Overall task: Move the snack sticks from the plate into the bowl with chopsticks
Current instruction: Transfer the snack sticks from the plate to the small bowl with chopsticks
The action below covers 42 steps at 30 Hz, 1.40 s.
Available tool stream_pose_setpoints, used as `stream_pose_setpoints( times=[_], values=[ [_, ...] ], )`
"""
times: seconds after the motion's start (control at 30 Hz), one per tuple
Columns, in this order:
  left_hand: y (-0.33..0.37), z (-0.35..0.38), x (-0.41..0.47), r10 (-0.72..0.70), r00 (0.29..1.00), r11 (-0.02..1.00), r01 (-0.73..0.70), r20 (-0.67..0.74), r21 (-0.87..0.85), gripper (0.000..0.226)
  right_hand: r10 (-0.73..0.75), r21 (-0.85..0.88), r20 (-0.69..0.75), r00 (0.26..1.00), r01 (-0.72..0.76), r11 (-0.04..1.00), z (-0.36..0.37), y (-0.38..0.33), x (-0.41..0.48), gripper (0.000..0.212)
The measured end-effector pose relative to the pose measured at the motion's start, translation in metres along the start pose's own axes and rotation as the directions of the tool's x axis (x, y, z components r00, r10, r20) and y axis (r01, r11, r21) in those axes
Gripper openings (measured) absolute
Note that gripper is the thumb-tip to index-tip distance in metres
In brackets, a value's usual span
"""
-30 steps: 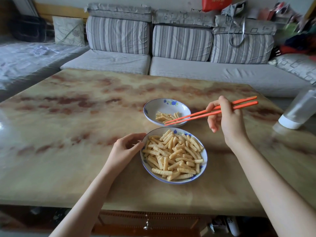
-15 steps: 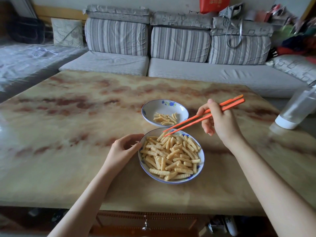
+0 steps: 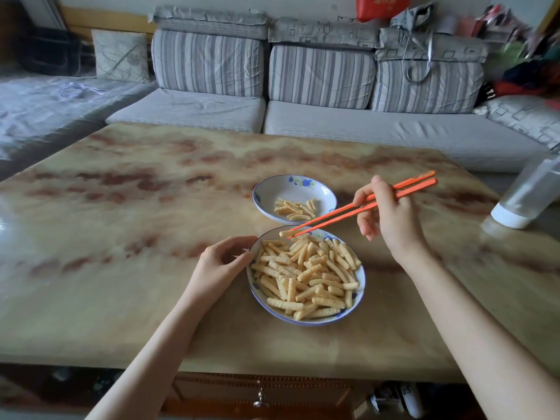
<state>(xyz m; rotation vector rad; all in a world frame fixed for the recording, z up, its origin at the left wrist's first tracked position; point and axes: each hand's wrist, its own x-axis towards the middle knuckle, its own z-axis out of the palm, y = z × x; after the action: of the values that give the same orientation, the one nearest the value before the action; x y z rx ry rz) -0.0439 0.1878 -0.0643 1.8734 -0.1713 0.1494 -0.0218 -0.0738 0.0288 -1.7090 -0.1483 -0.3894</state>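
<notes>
A blue-rimmed plate [image 3: 257, 294] heaped with ridged yellow snack sticks [image 3: 307, 275] sits near the table's front. Behind it stands a smaller white bowl [image 3: 266, 192] with blue flowers, holding several sticks [image 3: 295, 209]. My right hand [image 3: 386, 216] grips orange chopsticks [image 3: 363, 207]; their tips pinch one snack stick [image 3: 285, 233] just above the plate's far rim. My left hand [image 3: 222, 265] holds the plate's left rim, thumb and fingers curled around its edge.
The marbled tan table [image 3: 136, 237] stretches wide to the left. An overturned clear bottle with a white cap [image 3: 527, 198] lies at the right edge. A grey striped sofa [image 3: 318, 116] runs behind the table.
The chopsticks swung back from the bowl to the plate's far rim and closed on one snack stick. My left hand stayed on the plate.
</notes>
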Motion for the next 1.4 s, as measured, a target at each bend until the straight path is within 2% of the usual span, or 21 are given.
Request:
stream_pose_setpoints(
  times=[0.33,0.63,0.77,0.97,1.2,1.4],
  values=[
    [0.000,0.001,0.000,-0.008,1.000,1.000,0.008,-0.013,0.007,0.031,0.093,0.150,-0.259,0.961,-0.055,0.987,0.003,0.004,0.024,0.044],
    [-0.001,0.000,0.001,-0.007,1.000,1.000,0.007,-0.006,0.007,0.032,0.165,0.177,-0.326,0.931,-0.112,0.978,0.014,0.026,0.042,0.044],
    [-0.001,0.000,0.001,0.000,1.000,1.000,0.000,-0.004,0.002,0.031,0.150,0.159,-0.294,0.944,-0.107,0.982,0.002,0.020,0.033,0.042],
    [-0.001,0.000,0.001,0.003,1.000,1.000,-0.003,-0.005,0.004,0.033,0.108,0.133,-0.169,0.980,-0.086,0.987,-0.022,0.011,0.018,0.044],
    [-0.002,-0.001,0.001,0.000,1.000,1.000,0.000,0.001,0.012,0.036,0.040,-0.028,-0.048,0.998,-0.041,0.999,-0.030,-0.003,0.010,0.049],
    [-0.001,0.000,0.000,-0.006,1.000,1.000,0.006,0.000,0.019,0.047,0.036,-0.058,0.031,0.999,-0.034,0.998,-0.021,0.002,0.011,0.050]
  ],
)
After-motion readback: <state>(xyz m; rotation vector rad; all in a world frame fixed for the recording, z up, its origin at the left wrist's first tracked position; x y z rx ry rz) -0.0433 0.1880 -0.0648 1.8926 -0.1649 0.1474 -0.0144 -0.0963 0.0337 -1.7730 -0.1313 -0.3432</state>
